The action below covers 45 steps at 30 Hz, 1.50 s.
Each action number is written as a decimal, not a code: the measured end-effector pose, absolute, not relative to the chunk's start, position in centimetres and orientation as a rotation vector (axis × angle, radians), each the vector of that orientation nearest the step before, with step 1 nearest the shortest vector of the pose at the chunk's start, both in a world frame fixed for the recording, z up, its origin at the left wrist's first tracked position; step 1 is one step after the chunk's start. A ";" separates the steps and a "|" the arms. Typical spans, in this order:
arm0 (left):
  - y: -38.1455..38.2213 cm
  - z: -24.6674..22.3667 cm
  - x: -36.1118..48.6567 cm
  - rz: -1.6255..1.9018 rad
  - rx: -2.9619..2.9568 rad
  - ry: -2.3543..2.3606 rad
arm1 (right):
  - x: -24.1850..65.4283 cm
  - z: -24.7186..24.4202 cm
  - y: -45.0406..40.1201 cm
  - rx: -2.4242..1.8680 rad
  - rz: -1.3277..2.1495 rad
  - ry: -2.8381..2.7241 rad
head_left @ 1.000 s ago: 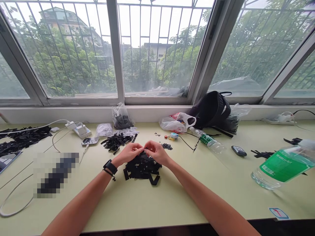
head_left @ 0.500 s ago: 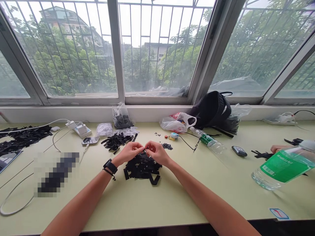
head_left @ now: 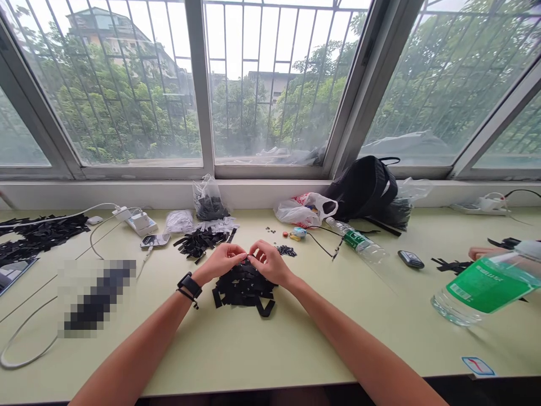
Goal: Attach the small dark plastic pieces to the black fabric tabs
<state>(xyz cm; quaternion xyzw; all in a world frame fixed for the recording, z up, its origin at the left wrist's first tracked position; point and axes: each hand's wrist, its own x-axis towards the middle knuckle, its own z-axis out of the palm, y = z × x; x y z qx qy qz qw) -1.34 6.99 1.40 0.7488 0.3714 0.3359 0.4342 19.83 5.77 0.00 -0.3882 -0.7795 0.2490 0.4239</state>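
Note:
My left hand (head_left: pixel 225 262) and my right hand (head_left: pixel 269 263) meet fingertip to fingertip, both closed in a pinch. Between them is a small dark piece that looks like the end of a black fabric strip (head_left: pixel 247 260); the fingers hide most of it. Directly beneath lies a pile of black fabric strips (head_left: pixel 243 288), some with small shiny dots. Just right of my right hand is a little heap of small dark metallic pieces (head_left: pixel 286 251). A second bunch of black strips (head_left: pixel 198 243) lies beyond my left hand.
A large water bottle (head_left: pixel 486 287) stands at right, partly before another person's hand (head_left: pixel 482 252). Further back are a lying bottle (head_left: pixel 359 241), a black bag (head_left: pixel 366 189), a white plastic bag (head_left: pixel 304 210) and a clear bag (head_left: pixel 209 203). Cables and a power strip (head_left: pixel 141 224) are at left.
My fingertips have shifted slightly against each other, with the right fingers a little higher. Both hands stay over the pile, and the rest looks the same.

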 end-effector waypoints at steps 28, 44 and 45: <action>6.8 0.9 -0.9 0.841 1.987 0.988 | 19.8 -0.7 5.9 -1.034 0.555 -2.039; 6.5 1.4 -0.7 0.942 2.078 0.988 | 20.0 -0.5 5.5 -1.104 0.343 -2.137; 6.5 1.4 -0.7 0.942 2.079 0.987 | 20.0 -0.5 5.5 -1.103 0.344 -2.137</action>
